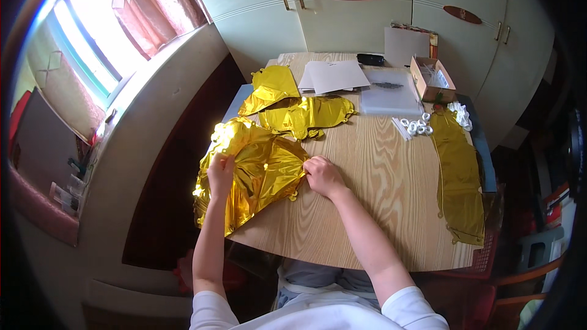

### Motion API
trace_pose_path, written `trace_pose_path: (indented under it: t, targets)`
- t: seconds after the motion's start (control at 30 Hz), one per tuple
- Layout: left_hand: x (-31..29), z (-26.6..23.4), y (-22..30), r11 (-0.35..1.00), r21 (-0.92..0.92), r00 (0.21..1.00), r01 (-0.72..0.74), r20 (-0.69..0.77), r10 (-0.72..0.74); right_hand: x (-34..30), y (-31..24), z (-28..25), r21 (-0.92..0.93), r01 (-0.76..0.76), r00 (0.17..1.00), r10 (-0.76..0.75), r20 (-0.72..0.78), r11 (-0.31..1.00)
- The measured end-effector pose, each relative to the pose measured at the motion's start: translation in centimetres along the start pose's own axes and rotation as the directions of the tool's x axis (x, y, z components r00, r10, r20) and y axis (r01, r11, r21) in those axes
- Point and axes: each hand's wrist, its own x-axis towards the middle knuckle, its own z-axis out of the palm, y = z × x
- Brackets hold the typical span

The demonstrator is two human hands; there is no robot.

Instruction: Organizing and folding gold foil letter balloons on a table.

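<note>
A crumpled gold foil balloon (257, 165) lies over the left front of the wooden table, its lower part reaching the table's edge. My left hand (221, 170) is closed on the foil near its left side. At the right edge of the same foil, my right hand (323, 175) pinches a gathered bit, and creases run between the two hands. Just behind are a second gold foil balloon (309, 114), lying flat and wrinkled, and a folded gold foil piece (273, 84). My fingertips are partly hidden by the foil and by my own hands.
A long flat gold foil balloon (455, 177) lies along the table's right side. White ribbon rolls (417, 127) and white sticks (401, 129) sit near it. Farther back are white paper sheets (333, 76), a clear plastic bag (391, 98) and a cardboard box (432, 79). A windowed wall borders the left.
</note>
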Motion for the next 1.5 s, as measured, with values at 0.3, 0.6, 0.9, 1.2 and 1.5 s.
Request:
trace_pose_path:
  t: [0.3, 0.6, 0.9, 1.2, 1.5]
  targets:
    - [2.3, -5.1, -6.5, 0.92, -0.364, 0.978, 0.143, -0.09, -0.187, -0.1, 0.2, 0.3, 0.011, -0.008, 1.0, 0.008, -0.018, 1.0]
    - [1.3, -10.6, -10.1, 0.787, -0.485, 0.862, 0.381, -0.122, -0.492, -0.1, 0.3, 0.6, 0.008, -0.027, 0.997, 0.028, -0.069, 1.0]
    - [-1.6, -10.5, -15.4, 0.905, -0.135, 0.886, 0.404, -0.19, -0.424, 0.0, 1.3, 0.6, 0.005, -0.031, 0.989, 0.032, -0.141, 0.999]
    - [-3.4, -9.7, -12.2, 0.748, 0.586, 0.936, 0.311, -0.327, -0.133, 0.4, 1.4, 0.6, 0.245, -0.138, 0.93, 0.211, -0.301, 0.96]
    - [-4.7, 2.1, 4.5, 0.936, 0.146, 0.926, -0.32, 0.255, 0.277, 1.2, 1.1, 1.2, 0.872, -0.433, 0.766, 0.604, 0.222, 0.228]
